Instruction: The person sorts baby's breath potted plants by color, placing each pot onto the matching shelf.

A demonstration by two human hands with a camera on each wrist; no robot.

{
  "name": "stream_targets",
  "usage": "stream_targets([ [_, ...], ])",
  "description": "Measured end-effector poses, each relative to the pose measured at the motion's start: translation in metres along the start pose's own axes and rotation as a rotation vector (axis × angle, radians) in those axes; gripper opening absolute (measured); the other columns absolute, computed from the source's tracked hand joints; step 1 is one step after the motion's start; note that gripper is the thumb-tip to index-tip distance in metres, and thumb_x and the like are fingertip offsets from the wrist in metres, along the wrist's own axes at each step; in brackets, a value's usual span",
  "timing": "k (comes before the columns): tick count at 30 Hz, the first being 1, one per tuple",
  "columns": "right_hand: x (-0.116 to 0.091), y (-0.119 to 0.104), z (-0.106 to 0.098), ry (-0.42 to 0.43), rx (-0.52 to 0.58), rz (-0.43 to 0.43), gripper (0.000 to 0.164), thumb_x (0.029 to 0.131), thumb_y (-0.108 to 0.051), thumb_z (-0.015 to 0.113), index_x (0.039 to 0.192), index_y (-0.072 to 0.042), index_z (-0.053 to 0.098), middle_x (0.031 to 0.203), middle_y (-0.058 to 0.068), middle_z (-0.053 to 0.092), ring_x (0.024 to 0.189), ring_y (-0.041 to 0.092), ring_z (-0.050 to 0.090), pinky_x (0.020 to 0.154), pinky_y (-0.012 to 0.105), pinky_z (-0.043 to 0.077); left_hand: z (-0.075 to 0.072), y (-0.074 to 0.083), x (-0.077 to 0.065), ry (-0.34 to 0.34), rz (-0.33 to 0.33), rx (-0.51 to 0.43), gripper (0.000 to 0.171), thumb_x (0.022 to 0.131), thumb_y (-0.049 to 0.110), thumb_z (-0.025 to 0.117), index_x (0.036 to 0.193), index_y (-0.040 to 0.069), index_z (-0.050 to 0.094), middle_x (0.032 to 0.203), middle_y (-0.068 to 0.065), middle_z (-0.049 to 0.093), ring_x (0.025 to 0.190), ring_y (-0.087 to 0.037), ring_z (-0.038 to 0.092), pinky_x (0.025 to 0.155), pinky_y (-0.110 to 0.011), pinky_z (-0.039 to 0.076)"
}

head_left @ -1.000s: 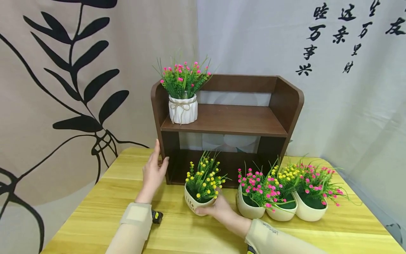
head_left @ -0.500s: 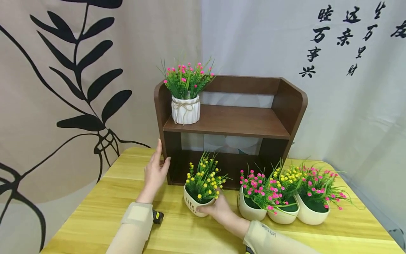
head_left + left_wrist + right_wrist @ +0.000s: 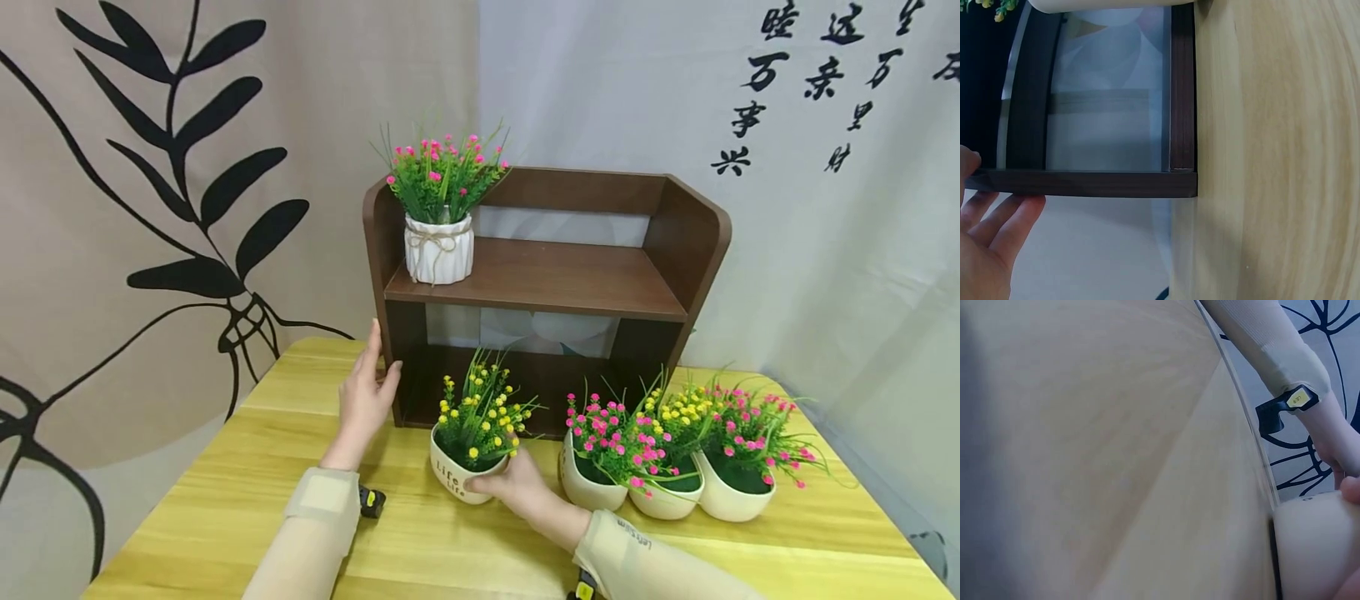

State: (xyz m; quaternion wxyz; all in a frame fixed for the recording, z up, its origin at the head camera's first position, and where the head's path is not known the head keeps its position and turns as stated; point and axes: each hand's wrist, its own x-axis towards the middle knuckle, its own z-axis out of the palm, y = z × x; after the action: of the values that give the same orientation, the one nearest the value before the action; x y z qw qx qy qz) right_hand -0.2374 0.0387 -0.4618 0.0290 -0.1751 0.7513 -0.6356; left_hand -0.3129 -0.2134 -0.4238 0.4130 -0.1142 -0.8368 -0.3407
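Observation:
My right hand (image 3: 517, 492) grips a white pot (image 3: 452, 479) lettered "Life" from its right side, thumb across the front. Yellow flowers (image 3: 487, 417) with green grass blades fill it. The pot is low over the table, in front of the lower bay of a dark brown two-tier shelf (image 3: 540, 275). My left hand (image 3: 363, 398) holds the shelf's left side panel (image 3: 1085, 182), fingers along the outside and thumb at its front edge. In the right wrist view the white pot (image 3: 1316, 550) shows at the lower right, with most of the right hand out of frame.
A white pot (image 3: 439, 254) with a twine bow and pink flowers stands at the upper tier's left end. Right of my right hand, three white pots of pink and yellow flowers (image 3: 667, 492) stand in a row on the wooden table (image 3: 247, 483). Printed curtains hang behind.
The pot of yellow flowers has shifted slightly left with my right hand. My left hand stays at the shelf's side panel. The head view has tilted a little.

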Motion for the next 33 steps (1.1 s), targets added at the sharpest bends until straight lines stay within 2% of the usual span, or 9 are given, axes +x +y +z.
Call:
stream_targets([
  [7, 0.001, -0.014, -0.003, -0.033, 0.013, -0.005, 0.079, 0.063, 0.002, 0.081, 0.134, 0.003, 0.046, 0.128, 0.018, 0.058, 0.118, 0.033, 0.055, 0.103, 0.047, 0.037, 0.000, 0.000, 0.001, -0.007, -0.006, -0.002, 0.074, 0.092, 0.009, 0.065, 0.155, 0.017, 0.026, 0.126, -0.023, 0.058, 0.072, -0.031, 0.065, 0.056, -0.048, 0.047],
  [15, 0.005, -0.027, -0.010, -0.066, 0.057, -0.024, 0.079, 0.065, 0.001, 0.081, 0.134, 0.002, 0.043, 0.125, 0.016, 0.059, 0.113, 0.029, 0.058, 0.097, 0.038, 0.044, 0.000, -0.001, 0.000, -0.010, -0.005, 0.001, 0.077, 0.092, 0.010, 0.065, 0.156, 0.023, 0.023, 0.128, -0.023, 0.057, 0.076, -0.033, 0.067, 0.058, -0.050, 0.049],
  [24, 0.006, -0.050, -0.021, -0.105, -0.063, -0.075, 0.075, 0.065, -0.003, 0.083, 0.132, -0.002, 0.048, 0.123, 0.012, 0.059, 0.114, 0.027, 0.056, 0.100, 0.042, 0.041, 0.000, -0.002, 0.000, -0.003, -0.006, 0.004, 0.078, 0.092, 0.009, 0.066, 0.156, 0.023, 0.024, 0.127, -0.023, 0.058, 0.076, -0.033, 0.067, 0.058, -0.050, 0.049],
  [33, 0.008, -0.059, -0.021, -0.115, -0.054, -0.098, 0.074, 0.063, 0.000, 0.083, 0.129, -0.002, 0.050, 0.121, 0.012, 0.060, 0.112, 0.025, 0.056, 0.098, 0.041, 0.041, 0.000, -0.002, 0.000, 0.004, 0.004, -0.004, 0.078, 0.091, 0.009, 0.067, 0.155, 0.023, 0.025, 0.125, -0.023, 0.059, 0.073, -0.032, 0.066, 0.056, -0.049, 0.048],
])
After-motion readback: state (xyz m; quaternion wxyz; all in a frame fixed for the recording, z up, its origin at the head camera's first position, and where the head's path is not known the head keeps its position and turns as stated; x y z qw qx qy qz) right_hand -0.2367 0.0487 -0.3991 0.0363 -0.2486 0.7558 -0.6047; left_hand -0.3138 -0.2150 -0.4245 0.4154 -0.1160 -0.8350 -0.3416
